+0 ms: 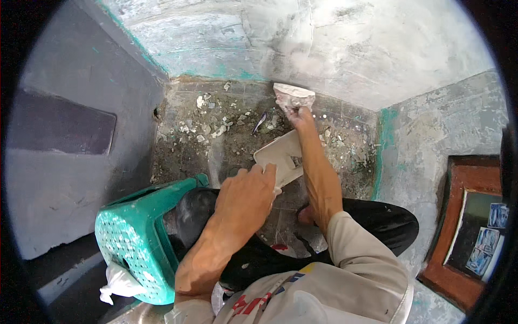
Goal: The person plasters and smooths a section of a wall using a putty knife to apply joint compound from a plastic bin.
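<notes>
One shirt [340,286] lies nearest, left fingers [269,171] gripping one board [279,149], right fingers [301,114] one scraper [294,95].

Stool [121,237] is showing green, white-spattered, hole-patterned. Scraper [294,92] is reading chalky white; board [280,154], cream. Shirt [367,259] is showing beige with red, blue and yellow print; trousers [380,221], black. Wall [334,48] is reading mottled grey-white, teal-streaked.

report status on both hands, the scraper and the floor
Left hand holding pale board. Right hand gripping white-smeared scraper near wall. Loose chips littering floor; green stool at left.
</notes>
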`<state>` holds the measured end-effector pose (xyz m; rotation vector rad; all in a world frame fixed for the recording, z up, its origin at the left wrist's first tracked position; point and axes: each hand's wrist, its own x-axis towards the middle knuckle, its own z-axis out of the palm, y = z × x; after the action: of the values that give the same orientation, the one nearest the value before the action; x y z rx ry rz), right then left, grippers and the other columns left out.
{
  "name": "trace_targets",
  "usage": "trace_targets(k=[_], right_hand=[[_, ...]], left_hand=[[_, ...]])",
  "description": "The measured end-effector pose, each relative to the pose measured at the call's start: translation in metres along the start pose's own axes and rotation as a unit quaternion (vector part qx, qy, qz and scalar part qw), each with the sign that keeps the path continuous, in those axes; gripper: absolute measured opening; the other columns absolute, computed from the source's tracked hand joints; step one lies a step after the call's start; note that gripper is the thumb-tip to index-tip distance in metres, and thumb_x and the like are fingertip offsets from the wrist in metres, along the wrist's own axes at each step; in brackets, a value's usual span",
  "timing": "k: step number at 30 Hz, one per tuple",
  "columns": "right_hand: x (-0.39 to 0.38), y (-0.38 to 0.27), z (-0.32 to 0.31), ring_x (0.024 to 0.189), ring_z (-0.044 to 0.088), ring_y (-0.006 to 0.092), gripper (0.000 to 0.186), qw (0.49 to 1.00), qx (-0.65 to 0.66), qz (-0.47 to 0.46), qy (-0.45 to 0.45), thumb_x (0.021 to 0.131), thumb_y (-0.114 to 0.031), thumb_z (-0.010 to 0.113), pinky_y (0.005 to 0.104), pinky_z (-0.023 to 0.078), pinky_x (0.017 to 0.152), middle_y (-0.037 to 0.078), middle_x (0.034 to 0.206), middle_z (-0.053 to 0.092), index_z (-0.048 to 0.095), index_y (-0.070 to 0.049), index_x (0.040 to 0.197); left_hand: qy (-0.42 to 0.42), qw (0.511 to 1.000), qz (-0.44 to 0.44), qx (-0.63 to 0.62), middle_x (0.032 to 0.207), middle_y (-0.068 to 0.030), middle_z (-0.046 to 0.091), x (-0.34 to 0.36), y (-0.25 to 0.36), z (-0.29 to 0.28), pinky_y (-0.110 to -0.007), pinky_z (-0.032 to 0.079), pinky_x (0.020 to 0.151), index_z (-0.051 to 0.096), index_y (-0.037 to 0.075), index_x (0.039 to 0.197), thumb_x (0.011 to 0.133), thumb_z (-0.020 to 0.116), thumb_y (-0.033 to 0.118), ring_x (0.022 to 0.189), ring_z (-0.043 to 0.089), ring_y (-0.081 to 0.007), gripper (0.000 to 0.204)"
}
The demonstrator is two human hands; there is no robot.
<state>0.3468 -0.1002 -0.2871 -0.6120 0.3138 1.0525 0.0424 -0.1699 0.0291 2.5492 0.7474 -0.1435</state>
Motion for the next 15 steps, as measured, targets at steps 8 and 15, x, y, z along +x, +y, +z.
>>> trace_targets(k=[8, 15], right_hand=[[0.101, 0.033, -0.039, 0.117, 0.061, 0.0449, 0.04, 0.992, 0.025, 0.039, 0.12, 0.103, 0.0, 0.04, 0.0714, 0.054, 0.096, 0.022, 0.134, 0.056, 0.047, -0.009, 0.141], [0.128, 0.073, -0.018, 0.095, 0.063, 0.0352, 0.026, 0.995, 0.007, 0.039, 0.093, 0.102, 0.001, 0.037, 0.0665, 0.059, 0.088, 0.018, 0.112, 0.057, 0.051, -0.001, 0.125]], left_hand=[[-0.074, 0.997, -0.016, 0.004, 0.101, -0.0124, 0.065, 0.015, 0.012, -0.013, -0.045, 0.057, 0.074, 0.055, 0.004, 0.132, 0.098, 0.064, 0.032, 0.094, 0.067, -0.0328, 0.045], [-0.131, 0.988, -0.072, 0.029, 0.101, -0.0098, 0.063, 0.013, -0.001, -0.016, -0.04, 0.059, 0.077, 0.053, 0.005, 0.139, 0.098, 0.064, 0.032, 0.095, 0.066, -0.028, 0.05]])
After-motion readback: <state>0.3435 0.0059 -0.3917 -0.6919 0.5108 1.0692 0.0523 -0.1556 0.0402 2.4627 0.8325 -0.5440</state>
